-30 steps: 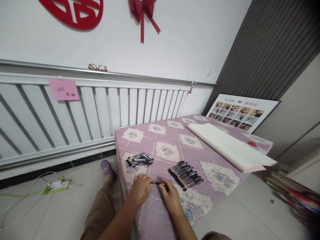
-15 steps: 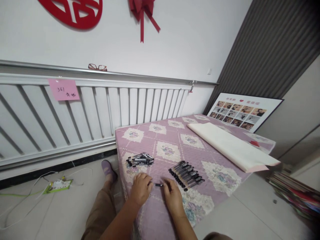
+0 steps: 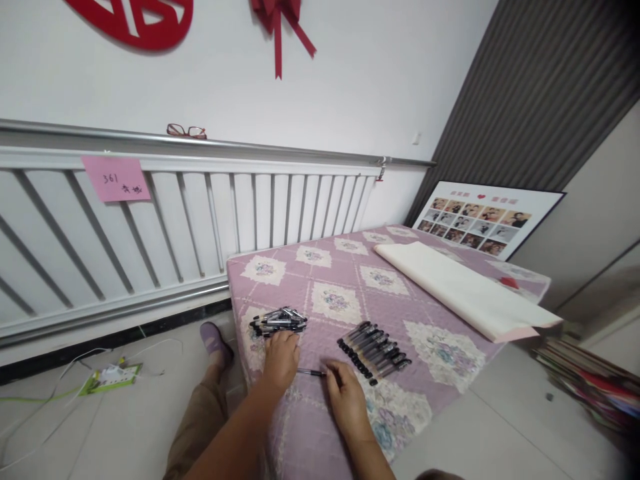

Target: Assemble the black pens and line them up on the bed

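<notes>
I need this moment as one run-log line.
left hand: at pen pile | right hand: at one end of single pen | pen row: on floral cloth

Your two bare arms converge from the lower edge of the view. Your left forearm (image 3: 233, 430) slants up and rightward to the left hand (image 3: 281, 360), held back upward and farther forward than its partner — its fingertips are hard to make out. Your right forearm (image 3: 369, 457) leans leftward to the right hand (image 3: 346, 395) — thumb and forefinger bent toward each other, pinched.
</notes>
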A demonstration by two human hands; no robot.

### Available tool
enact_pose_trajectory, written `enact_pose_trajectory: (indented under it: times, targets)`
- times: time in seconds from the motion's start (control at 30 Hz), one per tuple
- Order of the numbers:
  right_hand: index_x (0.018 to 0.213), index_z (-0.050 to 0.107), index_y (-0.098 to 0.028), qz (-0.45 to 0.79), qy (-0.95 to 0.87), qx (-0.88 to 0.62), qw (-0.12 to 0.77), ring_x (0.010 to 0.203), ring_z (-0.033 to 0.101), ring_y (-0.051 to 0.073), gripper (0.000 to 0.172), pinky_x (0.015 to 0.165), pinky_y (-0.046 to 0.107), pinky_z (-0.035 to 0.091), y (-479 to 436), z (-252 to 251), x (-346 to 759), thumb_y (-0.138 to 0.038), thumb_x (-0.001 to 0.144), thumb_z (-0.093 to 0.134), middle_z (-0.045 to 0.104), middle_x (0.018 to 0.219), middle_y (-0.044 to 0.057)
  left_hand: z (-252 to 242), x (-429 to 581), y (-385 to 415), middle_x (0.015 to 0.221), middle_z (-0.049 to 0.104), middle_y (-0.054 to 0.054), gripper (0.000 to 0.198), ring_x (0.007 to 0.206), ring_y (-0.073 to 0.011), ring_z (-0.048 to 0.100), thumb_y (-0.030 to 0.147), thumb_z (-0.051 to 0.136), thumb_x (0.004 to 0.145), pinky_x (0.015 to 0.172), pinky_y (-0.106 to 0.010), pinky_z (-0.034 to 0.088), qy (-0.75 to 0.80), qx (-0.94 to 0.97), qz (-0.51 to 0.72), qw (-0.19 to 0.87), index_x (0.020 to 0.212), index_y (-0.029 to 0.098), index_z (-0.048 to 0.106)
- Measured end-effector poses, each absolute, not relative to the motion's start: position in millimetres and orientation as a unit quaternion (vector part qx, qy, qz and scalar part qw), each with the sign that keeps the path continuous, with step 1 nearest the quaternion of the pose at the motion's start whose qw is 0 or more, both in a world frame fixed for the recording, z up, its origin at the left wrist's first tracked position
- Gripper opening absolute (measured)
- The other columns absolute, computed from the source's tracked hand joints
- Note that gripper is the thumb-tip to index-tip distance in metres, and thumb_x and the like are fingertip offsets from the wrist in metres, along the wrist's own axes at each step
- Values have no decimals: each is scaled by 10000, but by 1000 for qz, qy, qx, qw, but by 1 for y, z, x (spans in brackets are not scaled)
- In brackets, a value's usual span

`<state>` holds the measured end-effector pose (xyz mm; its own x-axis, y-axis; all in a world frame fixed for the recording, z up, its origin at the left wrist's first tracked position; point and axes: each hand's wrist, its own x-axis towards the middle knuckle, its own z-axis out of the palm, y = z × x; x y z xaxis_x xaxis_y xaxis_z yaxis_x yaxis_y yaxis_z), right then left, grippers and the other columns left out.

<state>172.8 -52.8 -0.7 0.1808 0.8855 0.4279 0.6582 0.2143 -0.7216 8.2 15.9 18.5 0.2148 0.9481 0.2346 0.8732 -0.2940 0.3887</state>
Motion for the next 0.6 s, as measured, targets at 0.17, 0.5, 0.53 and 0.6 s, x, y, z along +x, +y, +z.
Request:
enact_pose_trajectory:
  times: [0.17, 0.5, 0.53, 0.6]
  targets:
    - [892, 658, -201, 125, -626, -614, 465, 870, 622, 208, 193, 811, 338, 490, -52, -2, 173, -298, 854, 496, 676, 896, 71, 27, 18, 40, 1176, 584, -50, 288, 1114, -232, 470, 204, 446, 887, 942, -380, 328, 576, 791, 196, 71, 1126, 262, 595]
    - [878, 637, -202, 153, -627, -616, 453, 864, 612, 199, 184, 801, 320, 478, -50, -3, 173, -271, 869, 466, 662, 891, 65, 28, 24, 61, 1076, 605, -91, 251, 1056, -267, 486, 187, 427, 893, 880, -397, 346, 566, 810, 148, 44, 1055, 211, 618]
    - [878, 637, -201, 154, -628, -615, 451, 867, 610, 199, 188, 804, 321, 476, -50, -3, 173, -270, 872, 462, 660, 894, 65, 29, 25, 61, 1065, 606, -92, 242, 1055, -269, 483, 192, 430, 893, 879, -398, 344, 566, 810, 145, 42, 1044, 210, 619]
    - [874, 636, -202, 154, -628, -615, 451, 870, 609, 199, 190, 807, 322, 473, -50, -3, 173, -267, 873, 458, 659, 894, 65, 29, 26, 60, 1050, 605, -91, 229, 1052, -270, 481, 192, 434, 892, 881, -400, 339, 566, 811, 141, 41, 1019, 209, 623]
